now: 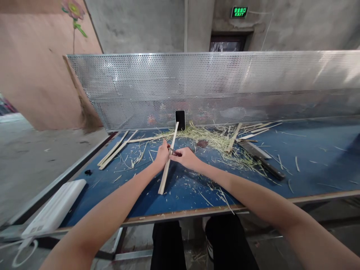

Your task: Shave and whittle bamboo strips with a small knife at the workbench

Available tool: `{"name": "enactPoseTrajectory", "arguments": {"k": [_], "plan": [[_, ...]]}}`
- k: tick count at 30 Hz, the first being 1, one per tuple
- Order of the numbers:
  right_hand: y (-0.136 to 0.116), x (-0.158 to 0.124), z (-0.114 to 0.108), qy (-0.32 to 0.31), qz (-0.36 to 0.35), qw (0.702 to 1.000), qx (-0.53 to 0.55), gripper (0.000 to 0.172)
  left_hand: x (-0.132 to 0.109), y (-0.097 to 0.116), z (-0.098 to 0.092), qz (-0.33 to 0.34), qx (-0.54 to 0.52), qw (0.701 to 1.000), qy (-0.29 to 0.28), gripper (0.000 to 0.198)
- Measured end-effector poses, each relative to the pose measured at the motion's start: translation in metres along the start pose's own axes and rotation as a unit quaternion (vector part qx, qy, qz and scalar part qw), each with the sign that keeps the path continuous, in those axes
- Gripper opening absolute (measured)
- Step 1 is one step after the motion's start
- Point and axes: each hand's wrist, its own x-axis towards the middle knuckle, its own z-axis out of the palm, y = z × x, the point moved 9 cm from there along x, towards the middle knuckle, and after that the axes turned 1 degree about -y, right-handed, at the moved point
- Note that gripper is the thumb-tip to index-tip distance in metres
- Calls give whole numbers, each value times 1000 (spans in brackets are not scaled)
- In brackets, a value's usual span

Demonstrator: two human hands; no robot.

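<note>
Behind the table's front edge (182, 214), left hand (162, 154) holds a strip (164, 176), right hand (187, 157) a tool (176, 153), likely scraping; next stroke wants steadiness.

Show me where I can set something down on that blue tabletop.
Most open: the blue tabletop right of the large knife, with only stray strands. A smaller patch lies between the white power strip and the left forearm. Crowded: the shavings heaped between the phone and the knife, and around the held strip.
</note>
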Motion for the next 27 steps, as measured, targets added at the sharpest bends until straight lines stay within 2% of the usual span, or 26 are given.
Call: {"name": "enactPoseTrajectory", "arguments": {"k": [2, 4, 8, 11, 15, 18, 22, 25, 27], "plan": [[5, 3, -4, 11, 10, 1000, 11, 43, -4, -6, 4, -42, -19, 999, 1, 63], [11, 7, -11, 37, 12, 999, 21, 38, -11, -4, 16, -49, -8, 998, -37, 65], [23, 11, -38, 115, 7, 993, 16, 32, -29, 18, 37, 61, 100, 987, -108, 48], [23, 11, -59, 155, 0, 986, -55, 30, -36, 17, 48, 77, 113, 980, -141, 38], [12, 11, -77, 178, -39, 964, -192, 31, -32, 10, 46, 35, 53, 988, -142, 38], [10, 13, -72, 127, -67, 952, -271, 32, -28, 6, 39, 3, 37, 990, -133, 40], [24, 13, -54, 20, -7, 922, -387, 31, -27, 2, 36, -17, 58, 987, -149, 41], [27, 8, -50, 2, 45, 882, -469, 36, -25, -2, 37, -22, 73, 985, -157, 40], [23, 6, -49, 0, 49, 864, -502, 42, -24, -4, 38, -22, 76, 984, -162, 40]]}}
